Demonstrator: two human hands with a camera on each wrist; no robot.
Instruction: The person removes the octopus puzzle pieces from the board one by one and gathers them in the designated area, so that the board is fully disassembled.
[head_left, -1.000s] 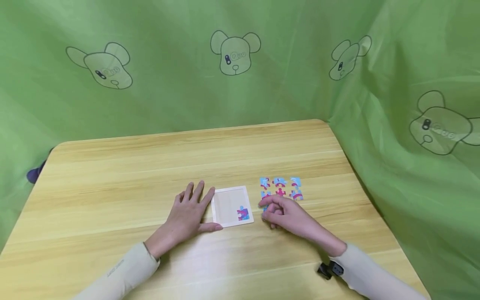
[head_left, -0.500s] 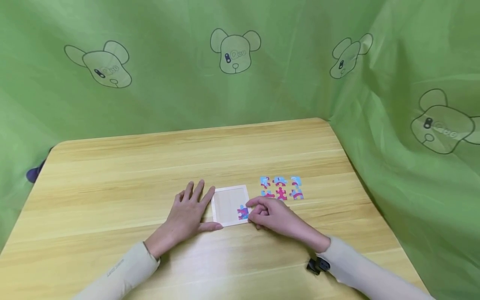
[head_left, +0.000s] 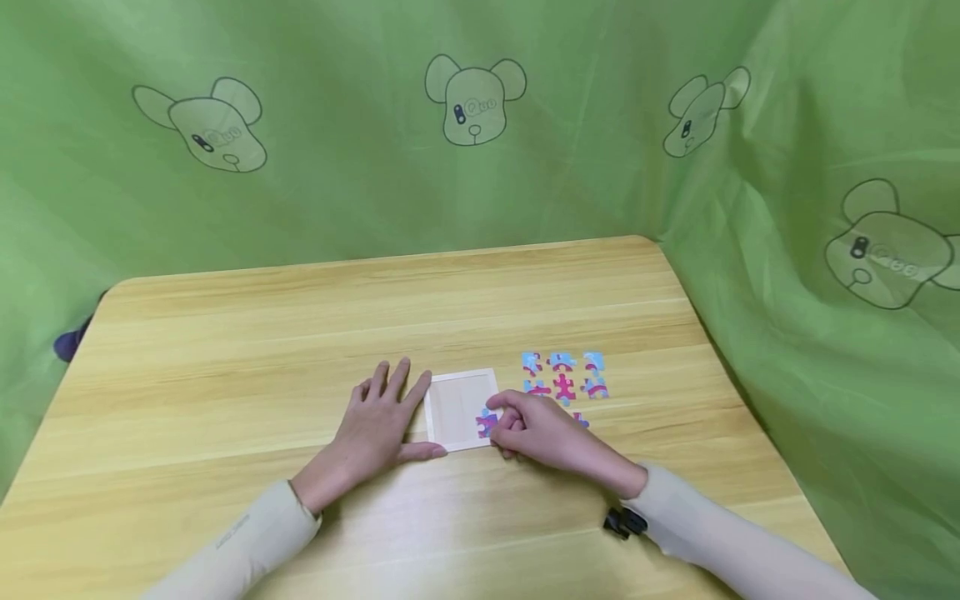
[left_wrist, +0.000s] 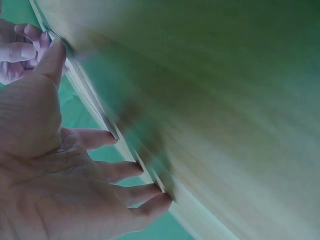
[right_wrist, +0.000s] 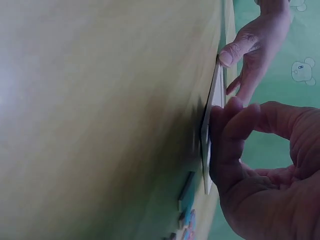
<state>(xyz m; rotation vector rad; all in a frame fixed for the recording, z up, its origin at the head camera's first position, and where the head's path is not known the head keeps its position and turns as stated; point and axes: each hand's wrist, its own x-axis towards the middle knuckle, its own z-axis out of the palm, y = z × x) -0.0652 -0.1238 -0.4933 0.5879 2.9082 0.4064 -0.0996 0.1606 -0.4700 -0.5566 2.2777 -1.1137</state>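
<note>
My left hand [head_left: 372, 429] lies spread at the left side of a small white-rimmed square puzzle tray [head_left: 453, 410], thumb at its lower left corner and fingertip at its upper left. A pink and blue puzzle piece [head_left: 484, 424] lies in the tray's lower right corner. Over the tray's right rim, my right hand [head_left: 542, 429] has curled fingers, index and thumb tips around that piece's right part. In the right wrist view the right hand [right_wrist: 250, 155] hides the piece; the tray's edge [right_wrist: 206, 145] shows beside it.
Several loose puzzle pieces [head_left: 564, 386] lie in rows right of the tray, some partly covered by my right hand. The wooden table [head_left: 300, 333] meets a green curtain [head_left: 337, 167] at the back and right. A black wrist device [head_left: 626, 522] sits at my right sleeve.
My right hand has moved left from the loose pieces to the piece in the tray's corner, uncovering more loose pieces. The left hand and the tray have stayed in place.
</note>
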